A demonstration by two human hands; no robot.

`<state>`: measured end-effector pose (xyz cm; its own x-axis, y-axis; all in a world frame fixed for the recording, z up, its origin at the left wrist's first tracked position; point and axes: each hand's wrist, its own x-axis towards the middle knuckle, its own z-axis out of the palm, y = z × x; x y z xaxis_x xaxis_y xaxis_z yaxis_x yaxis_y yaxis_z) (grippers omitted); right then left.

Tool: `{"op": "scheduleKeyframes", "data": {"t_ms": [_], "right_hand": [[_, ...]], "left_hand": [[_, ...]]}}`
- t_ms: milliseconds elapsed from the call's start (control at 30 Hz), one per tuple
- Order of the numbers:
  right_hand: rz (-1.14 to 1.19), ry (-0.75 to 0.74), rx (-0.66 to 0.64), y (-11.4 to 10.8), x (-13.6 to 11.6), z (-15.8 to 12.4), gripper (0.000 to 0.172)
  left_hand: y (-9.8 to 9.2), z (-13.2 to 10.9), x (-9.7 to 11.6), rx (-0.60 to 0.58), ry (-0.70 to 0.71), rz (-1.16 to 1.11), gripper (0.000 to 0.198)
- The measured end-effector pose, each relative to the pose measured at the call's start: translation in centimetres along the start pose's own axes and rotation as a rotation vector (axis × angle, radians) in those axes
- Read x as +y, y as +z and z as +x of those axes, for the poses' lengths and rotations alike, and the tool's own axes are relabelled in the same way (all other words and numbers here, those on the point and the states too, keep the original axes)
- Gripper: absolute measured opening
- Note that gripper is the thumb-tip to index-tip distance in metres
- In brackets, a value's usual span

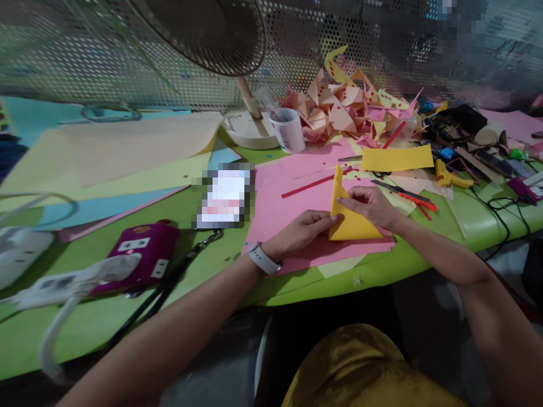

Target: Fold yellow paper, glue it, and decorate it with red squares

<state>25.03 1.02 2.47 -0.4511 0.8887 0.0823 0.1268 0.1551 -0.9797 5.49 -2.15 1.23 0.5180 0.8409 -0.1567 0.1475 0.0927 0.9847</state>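
Both my hands are on a folded piece of yellow paper [355, 226], roughly triangular with a narrow flap rising at its upper left. My left hand [306, 229], with a watch on its wrist, pinches the paper's left edge between thumb and fingers. The fingers of my right hand [370, 204] are closed on its upper right side. Beneath it lie pink paper sheets [275, 223]. A dark red strip [311, 185] rests on the pink just behind. Beyond my right hand are a flat yellow strip [397, 159] and scissors [407, 194].
A heap of folded pink and peach paper pieces [339, 107] lies at the back beside a white cup [289, 131] and a fan [250, 121]. Left stand a phone [224, 198] and a purple power box [144, 249]. A yellow glue gun [450, 176] and cables are at right.
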Motion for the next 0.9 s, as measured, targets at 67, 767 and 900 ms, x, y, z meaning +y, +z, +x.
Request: {"op": "scheduleKeyframes", "data": {"t_ms": [67, 767, 900], "right_hand": [[-0.001, -0.003, 0.005, 0.02, -0.03, -0.02, 0.049], [0.050, 0.050, -0.010, 0.09, 0.05, 0.01, 0.049], [0.050, 0.050, -0.011, 0.02, 0.00, 0.02, 0.049]], "left_hand": [[0.03, -0.01, 0.02, -0.002, 0.007, -0.005, 0.059], [0.16, -0.24, 0.62, 0.008, -0.015, 0.006, 0.056], [0.17, -0.17, 0.57, 0.011, -0.011, 0.018, 0.058]]}}
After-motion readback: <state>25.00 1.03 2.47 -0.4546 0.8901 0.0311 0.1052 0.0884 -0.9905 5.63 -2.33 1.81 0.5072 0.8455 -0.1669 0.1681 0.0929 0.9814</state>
